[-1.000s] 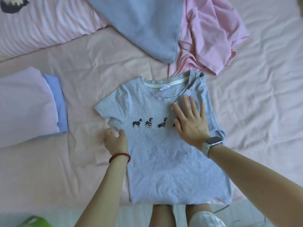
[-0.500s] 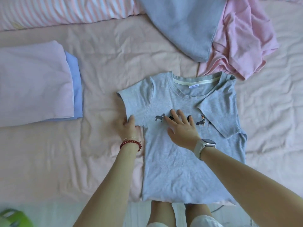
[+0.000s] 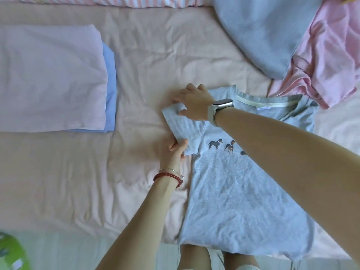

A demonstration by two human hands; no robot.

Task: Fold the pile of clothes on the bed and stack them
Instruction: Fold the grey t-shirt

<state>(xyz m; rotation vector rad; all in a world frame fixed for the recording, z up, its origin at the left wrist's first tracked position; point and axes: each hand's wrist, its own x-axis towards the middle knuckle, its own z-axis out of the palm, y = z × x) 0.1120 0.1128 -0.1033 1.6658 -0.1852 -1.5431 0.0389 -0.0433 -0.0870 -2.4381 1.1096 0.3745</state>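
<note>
Sleeve (image 3: 181,129) of grey T-shirt (image 3: 243,191) | left fingers (image 3: 176,146) pinching lower corner | right fingers (image 3: 180,99) pinching upper.

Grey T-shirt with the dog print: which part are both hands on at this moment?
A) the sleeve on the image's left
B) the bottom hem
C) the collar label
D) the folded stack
A: the left hand and right hand both pinch the spread sleeve of the grey T-shirt.

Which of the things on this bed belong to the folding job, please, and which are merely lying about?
Job: grey dog-print T-shirt, left hand and right hand on its sleeve; folded stack; unfolded grey garment, pink garment.
Lying about: striped pillow, green object.
</note>
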